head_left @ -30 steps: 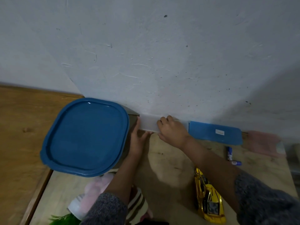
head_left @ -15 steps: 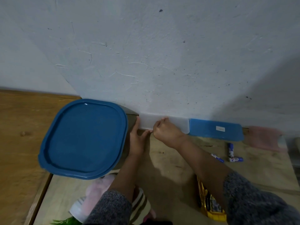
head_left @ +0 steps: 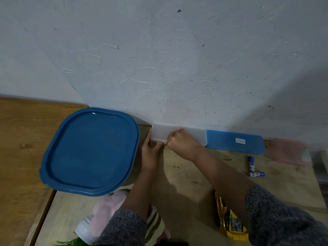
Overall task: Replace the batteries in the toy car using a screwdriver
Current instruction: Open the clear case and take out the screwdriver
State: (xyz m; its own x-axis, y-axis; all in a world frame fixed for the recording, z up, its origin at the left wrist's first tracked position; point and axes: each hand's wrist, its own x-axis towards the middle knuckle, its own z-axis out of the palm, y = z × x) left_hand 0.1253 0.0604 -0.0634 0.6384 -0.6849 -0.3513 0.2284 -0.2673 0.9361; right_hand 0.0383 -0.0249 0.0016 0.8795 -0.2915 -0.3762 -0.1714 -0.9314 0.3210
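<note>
A translucent white plastic box (head_left: 197,136) stands against the wall on the wooden table (head_left: 188,176). My left hand (head_left: 150,153) rests at its left end, fingers straight up along the side and thumb stretched along the front. My right hand (head_left: 182,142) has its fingers curled onto the box's front edge near the middle. The yellow toy car (head_left: 229,223) lies at the bottom right, partly hidden by my right forearm. Two blue-and-white batteries (head_left: 252,164) lie to the right. No screwdriver shows.
A large blue-lidded container (head_left: 90,151) fills the left side, touching the wall. A flat blue lid (head_left: 232,142) lies right of the white box, and a pink object (head_left: 289,151) lies beyond it. A pink and striped soft toy (head_left: 106,208) sits by my left sleeve.
My right hand slid left along the white box, from over its top to its front edge, and its fingers curled tighter. My left hand stayed at the box's left end.
</note>
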